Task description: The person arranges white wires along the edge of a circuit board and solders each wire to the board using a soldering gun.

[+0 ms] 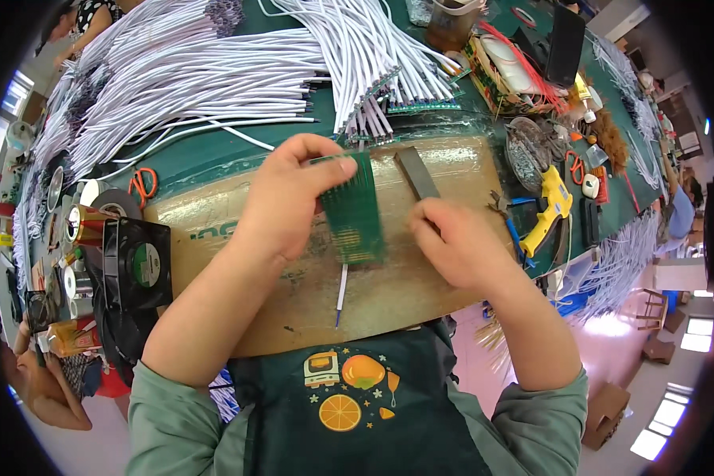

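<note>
My left hand (pixel 297 190) pinches the upper edge of a green circuit board panel (pixel 355 210) between thumb and fingers. The panel stands tilted above a brown work board (pixel 254 309) and is slightly smeared by motion. My right hand (pixel 460 242) is closed around the lower end of a flat grey bar (pixel 417 172), whose far end points up and left, just right of the panel. I cannot tell if the bar is a file. Below the panel, a short white wire (pixel 342 297) with a dark blue tip lies on the work board.
Piles of white wires (pixel 206 79) cover the green table's far side, some ending in small green boards. At right are a yellow glue gun (pixel 551 208), pliers (pixel 504 210) and a bowl (pixel 525 151). Orange scissors (pixel 143 186) and a black fan (pixel 137 262) stand left. Other people are nearby.
</note>
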`<state>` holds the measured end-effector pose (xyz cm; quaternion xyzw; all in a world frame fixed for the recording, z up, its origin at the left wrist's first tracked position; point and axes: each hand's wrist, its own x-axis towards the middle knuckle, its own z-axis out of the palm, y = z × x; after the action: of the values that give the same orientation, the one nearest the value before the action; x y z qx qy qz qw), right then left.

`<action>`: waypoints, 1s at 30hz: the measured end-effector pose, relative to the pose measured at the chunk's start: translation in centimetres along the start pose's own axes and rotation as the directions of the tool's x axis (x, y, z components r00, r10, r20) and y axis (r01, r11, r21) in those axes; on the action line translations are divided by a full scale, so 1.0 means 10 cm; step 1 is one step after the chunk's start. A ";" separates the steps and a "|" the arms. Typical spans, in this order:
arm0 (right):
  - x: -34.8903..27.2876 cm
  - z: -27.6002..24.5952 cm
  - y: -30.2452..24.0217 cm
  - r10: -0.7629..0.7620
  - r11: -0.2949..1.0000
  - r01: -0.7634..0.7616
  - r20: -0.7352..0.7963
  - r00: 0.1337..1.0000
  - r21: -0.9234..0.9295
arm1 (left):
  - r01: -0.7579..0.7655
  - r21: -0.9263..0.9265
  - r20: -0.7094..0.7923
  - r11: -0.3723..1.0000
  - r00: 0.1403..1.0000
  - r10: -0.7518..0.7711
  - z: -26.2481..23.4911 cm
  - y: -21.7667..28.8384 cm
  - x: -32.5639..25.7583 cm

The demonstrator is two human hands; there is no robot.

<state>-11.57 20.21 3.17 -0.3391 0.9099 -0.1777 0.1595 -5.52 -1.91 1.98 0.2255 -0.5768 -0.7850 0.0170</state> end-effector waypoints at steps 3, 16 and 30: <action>-0.12 0.11 -0.06 0.016 0.786 -0.060 0.076 0.997 0.616 | -0.096 -0.386 -0.066 0.917 0.995 0.077 -0.09 -0.14 -0.02; -0.07 0.03 -0.04 -0.279 0.921 0.282 -0.051 0.959 0.268 | -0.655 0.751 0.624 -0.078 0.666 0.409 0.00 0.12 -0.40; 0.02 0.07 -0.07 -0.314 0.923 0.339 -0.152 0.937 0.182 | -0.489 0.842 0.450 0.229 0.869 0.205 0.11 0.05 -0.40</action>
<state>-11.05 19.39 2.83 -0.4565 0.8253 -0.3146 0.1069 -2.43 0.07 4.04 -0.0413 -0.9537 -0.2976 -0.0124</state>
